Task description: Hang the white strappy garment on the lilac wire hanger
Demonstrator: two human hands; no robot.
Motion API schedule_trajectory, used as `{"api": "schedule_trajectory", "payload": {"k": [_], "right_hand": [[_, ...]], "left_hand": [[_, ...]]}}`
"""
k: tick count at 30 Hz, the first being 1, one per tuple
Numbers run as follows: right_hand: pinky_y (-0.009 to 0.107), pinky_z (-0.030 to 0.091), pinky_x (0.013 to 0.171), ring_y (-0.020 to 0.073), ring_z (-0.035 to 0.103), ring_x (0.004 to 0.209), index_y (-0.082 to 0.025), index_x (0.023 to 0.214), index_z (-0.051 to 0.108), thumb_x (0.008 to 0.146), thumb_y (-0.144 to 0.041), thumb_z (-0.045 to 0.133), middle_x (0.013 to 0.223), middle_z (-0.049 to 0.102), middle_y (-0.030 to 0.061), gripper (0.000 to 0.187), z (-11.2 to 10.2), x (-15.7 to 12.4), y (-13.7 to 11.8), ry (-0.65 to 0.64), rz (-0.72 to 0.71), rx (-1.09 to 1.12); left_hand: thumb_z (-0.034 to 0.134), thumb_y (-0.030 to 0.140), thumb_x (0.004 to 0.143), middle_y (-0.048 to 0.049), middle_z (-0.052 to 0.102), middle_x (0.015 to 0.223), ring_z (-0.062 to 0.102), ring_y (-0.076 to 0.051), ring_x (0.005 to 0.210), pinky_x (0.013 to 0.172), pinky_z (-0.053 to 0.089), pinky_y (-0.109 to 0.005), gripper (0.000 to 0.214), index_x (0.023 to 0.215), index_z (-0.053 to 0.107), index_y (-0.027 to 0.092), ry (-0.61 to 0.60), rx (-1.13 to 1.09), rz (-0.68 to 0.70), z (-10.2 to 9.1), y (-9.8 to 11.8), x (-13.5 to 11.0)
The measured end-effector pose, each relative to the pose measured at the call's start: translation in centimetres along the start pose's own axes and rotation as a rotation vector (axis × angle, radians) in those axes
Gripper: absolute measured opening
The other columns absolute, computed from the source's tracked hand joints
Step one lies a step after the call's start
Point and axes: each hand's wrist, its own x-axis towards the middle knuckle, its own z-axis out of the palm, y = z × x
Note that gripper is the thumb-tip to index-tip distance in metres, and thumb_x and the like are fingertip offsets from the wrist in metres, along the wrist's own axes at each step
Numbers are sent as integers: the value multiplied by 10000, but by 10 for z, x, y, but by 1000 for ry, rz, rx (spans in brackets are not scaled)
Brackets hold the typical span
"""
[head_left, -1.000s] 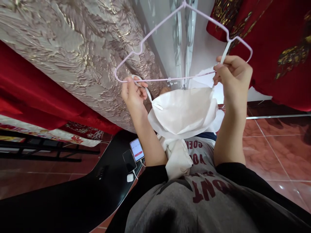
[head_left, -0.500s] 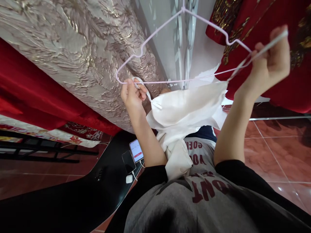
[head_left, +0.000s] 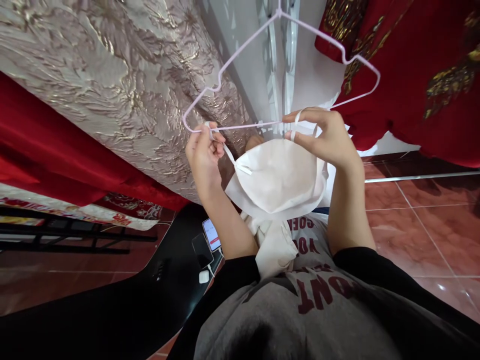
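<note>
A pale pink wire hanger (head_left: 225,77) hangs in front of me at head height. A white strappy garment (head_left: 277,180) droops below its bottom bar. My left hand (head_left: 204,152) is closed, pinching the garment's left strap at the hanger's left corner. My right hand (head_left: 324,137) is near the middle of the bottom bar, fingers curled round the garment's right strap, which loops over my forefinger. The rest of the white cloth falls down against my grey printed shirt.
A gold-patterned beige fabric (head_left: 112,80) hangs at the left over red cloth (head_left: 48,150). Red embroidered garments (head_left: 423,70) hang at the right. A black surface (head_left: 112,305) below holds a phone (head_left: 212,234) and a charger. Red floor tiles (head_left: 423,225) lie to the right.
My right hand has come back from the hanger's far right end to the middle of the bar, bringing the strap with it. The left hand has stayed at the left corner.
</note>
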Motion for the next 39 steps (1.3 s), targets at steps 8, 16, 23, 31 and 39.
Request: {"api": "schedule_trajectory", "payload": {"k": [8,16,23,31,39], "right_hand": [[532,530,1091,301,749,1083,-296,976,818,844,-537,838,1073,821,41,276,-17,-5,0,52,45,-25],[505,537,1055,275,734,1027,-276,969,811,860,-380,813,1032,804,35,150,-14,-4,2,26,25,-52],[542,488,1114,299,717,1067,-306,951,790,878,-437,812,1027,785,31,153,-17,-8,3,59,22,-33],[554,482,1139,297,710,1086,-322,963,785,871,-366,793,1063,796,17,102,-12,-7,3,52,35,-66],[494,601,856,271,725,844,-263,913,751,805,-280,806,908,769,70,123,-11,-4,40,766,-38,105]], "left_hand": [[727,243,882,-66,751,1197,683,-271,1231,999,573,-421,221,1101,743,223,414,-5,518,-24,-20,19],[874,502,879,-78,744,1210,708,-278,1144,1044,568,-448,460,1201,713,216,-193,348,459,15,10,39],[802,281,979,-4,660,837,603,-185,815,876,532,-328,135,928,717,188,-303,524,426,28,50,45],[609,297,1037,5,656,760,660,-165,709,687,545,-301,69,997,605,240,129,40,-86,28,2,11],[687,533,987,-6,681,783,709,-212,870,694,557,-315,265,1041,591,292,-44,62,-3,18,2,0]]}}
